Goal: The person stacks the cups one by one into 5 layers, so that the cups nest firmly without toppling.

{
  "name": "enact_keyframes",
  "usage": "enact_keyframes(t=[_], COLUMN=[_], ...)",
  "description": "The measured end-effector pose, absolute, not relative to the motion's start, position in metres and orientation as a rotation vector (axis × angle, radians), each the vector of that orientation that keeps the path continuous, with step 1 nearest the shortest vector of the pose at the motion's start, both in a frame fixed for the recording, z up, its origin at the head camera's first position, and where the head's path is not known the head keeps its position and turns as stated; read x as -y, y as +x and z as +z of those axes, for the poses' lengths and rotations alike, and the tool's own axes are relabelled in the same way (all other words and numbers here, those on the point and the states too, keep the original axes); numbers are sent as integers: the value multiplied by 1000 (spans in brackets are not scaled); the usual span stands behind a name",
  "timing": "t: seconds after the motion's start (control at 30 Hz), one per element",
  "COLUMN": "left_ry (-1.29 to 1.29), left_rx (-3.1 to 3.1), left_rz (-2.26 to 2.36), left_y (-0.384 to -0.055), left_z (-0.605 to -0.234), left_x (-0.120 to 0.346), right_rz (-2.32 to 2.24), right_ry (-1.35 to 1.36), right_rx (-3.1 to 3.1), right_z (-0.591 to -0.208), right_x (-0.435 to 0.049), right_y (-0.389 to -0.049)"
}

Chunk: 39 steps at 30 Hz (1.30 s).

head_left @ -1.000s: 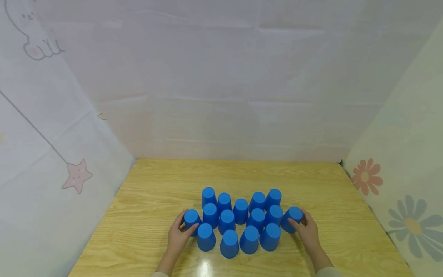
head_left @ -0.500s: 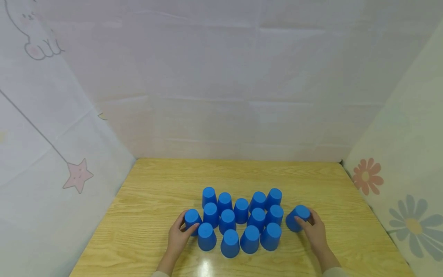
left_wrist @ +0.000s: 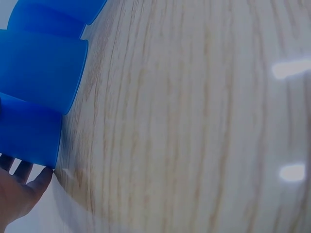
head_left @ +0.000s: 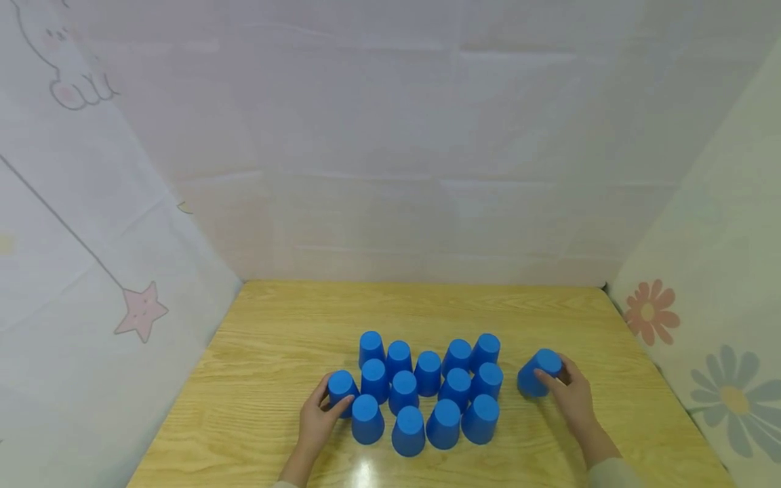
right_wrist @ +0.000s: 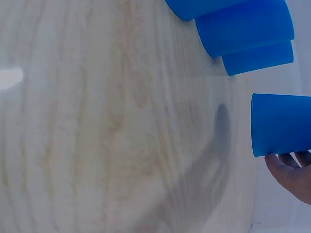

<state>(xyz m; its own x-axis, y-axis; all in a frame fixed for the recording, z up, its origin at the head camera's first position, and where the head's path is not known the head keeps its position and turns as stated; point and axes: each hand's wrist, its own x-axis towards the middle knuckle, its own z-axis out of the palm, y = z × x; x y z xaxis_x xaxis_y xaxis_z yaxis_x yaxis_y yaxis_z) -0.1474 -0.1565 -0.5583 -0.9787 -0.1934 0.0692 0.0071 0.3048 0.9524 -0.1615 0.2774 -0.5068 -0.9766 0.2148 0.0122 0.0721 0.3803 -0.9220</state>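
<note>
In the head view my left hand (head_left: 317, 421) grips an upside-down blue cup (head_left: 342, 389) at the left end of a cluster of similar cups. Thumb and fingers lie on opposite sides of it. The left wrist view has that same cup (left_wrist: 30, 133) close beside a neighbouring one (left_wrist: 41, 70), with the fingertips (left_wrist: 40, 183) along its side. My right hand (head_left: 572, 394) holds another upside-down blue cup (head_left: 534, 379), tilted, to the right of the cluster. From the right wrist, this cup (right_wrist: 282, 127) shows a gap between it and the other cups (right_wrist: 248, 29).
Several upside-down blue cups (head_left: 428, 374) stand close together in uneven rows on the wooden table (head_left: 293, 312). A patterned white cloth (head_left: 390, 135) rises behind the table and along both sides.
My right hand has carried its cup to the right and slightly back, away from the cluster. The left hand keeps its hold on its cup, and the other cups have not moved.
</note>
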Motion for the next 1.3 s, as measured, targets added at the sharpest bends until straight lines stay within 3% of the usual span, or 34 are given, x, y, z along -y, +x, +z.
enact_keyframes(t=[0.6,1.3], left_ry=[206,194], left_rx=[2403,2370], left_rz=[-1776,-1771], left_y=[-148,-147], left_z=[-559,-560], left_x=[157,157], right_rz=[1672,1958], right_ry=[-135,-85], right_rx=[2494,2460], right_z=[-463,-436], right_x=[-286,-244], right_y=[-204,-259])
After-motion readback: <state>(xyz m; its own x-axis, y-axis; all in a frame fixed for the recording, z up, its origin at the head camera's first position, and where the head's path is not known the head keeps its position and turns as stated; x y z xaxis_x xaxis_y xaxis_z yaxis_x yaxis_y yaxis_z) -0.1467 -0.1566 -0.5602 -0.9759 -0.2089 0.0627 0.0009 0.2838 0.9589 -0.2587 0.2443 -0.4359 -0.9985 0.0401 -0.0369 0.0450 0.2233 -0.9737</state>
